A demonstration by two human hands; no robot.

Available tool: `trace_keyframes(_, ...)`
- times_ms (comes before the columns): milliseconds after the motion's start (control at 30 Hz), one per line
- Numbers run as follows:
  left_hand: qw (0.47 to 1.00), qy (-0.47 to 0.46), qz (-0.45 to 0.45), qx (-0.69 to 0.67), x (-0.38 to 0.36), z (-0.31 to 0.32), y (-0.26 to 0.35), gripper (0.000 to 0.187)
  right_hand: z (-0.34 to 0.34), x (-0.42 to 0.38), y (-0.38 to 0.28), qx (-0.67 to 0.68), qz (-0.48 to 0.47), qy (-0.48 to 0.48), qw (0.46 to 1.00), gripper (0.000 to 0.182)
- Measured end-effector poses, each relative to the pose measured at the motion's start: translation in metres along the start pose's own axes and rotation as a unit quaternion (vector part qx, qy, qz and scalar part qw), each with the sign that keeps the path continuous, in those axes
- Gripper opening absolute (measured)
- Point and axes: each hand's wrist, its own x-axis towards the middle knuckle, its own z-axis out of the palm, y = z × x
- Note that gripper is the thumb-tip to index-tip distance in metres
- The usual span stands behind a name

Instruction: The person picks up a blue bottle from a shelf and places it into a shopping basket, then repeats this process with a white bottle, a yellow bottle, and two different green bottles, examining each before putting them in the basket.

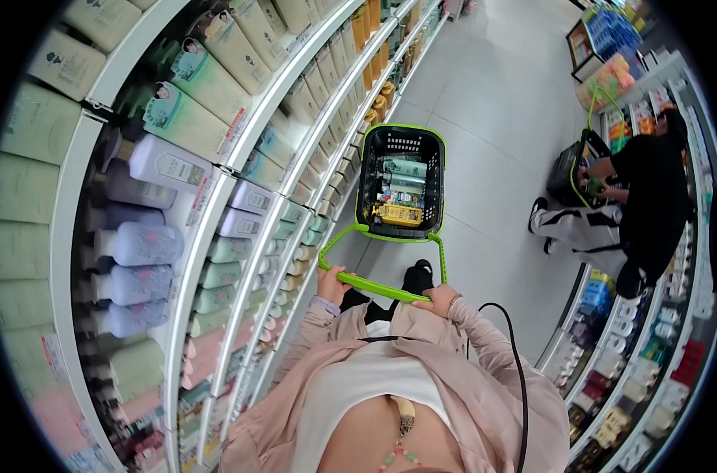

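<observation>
A black shopping basket (pixel 363 177) with a green rim stands on the floor ahead of me, its green handle (pixel 378 288) tipped back towards my body. My left hand (pixel 332 285) is closed round the handle's left end. Near the other end, my right hand (pixel 437 302) grips the same handle. Inside the basket lie a pale bluish bottle (pixel 404 167), a yellow bottle (pixel 399 215) and some other packages too small to make out.
Shelves of lilac bottles (pixel 147 243) and green boxes (pixel 208 79) run along my left. On the right, a person in black (pixel 650 181) bends over another black basket (pixel 567 169) beside more shelving. Grey tiled floor (pixel 484 134) stretches between. A black cable (pixel 522 378) hangs by my right arm.
</observation>
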Motion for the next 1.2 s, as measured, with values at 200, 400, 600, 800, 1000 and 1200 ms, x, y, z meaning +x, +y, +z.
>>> trace_keyframes(200,0.994,-0.053,-0.094,0.001,0.008,-0.081,0.050,0.022,0.077,0.020,-0.081,0.038,0.041,0.075,0.996,0.058)
trace_keyframes(400,0.976,-0.107,-0.152,0.118,-0.034,-0.093,0.090,0.026,0.129,0.018,-0.113,0.033,0.063,0.126,0.989,0.055)
trace_keyframes(600,0.968,-0.108,-0.196,0.110,-0.027,-0.128,0.089,0.023,0.152,0.023,-0.128,-0.028,0.061,0.088,0.994,0.055)
trace_keyframes(800,0.971,-0.130,-0.158,0.124,0.008,-0.150,0.096,0.025,0.156,0.050,-0.135,-0.024,0.078,0.054,0.995,0.058)
trace_keyframes(1000,0.973,-0.109,-0.123,0.159,0.014,-0.128,0.117,0.024,0.143,0.069,-0.135,-0.009,0.050,0.037,0.998,0.062)
trace_keyframes(1200,0.972,-0.093,-0.120,0.179,0.037,-0.119,0.109,0.027,0.128,0.079,-0.111,0.001,0.027,0.007,1.000,0.064)
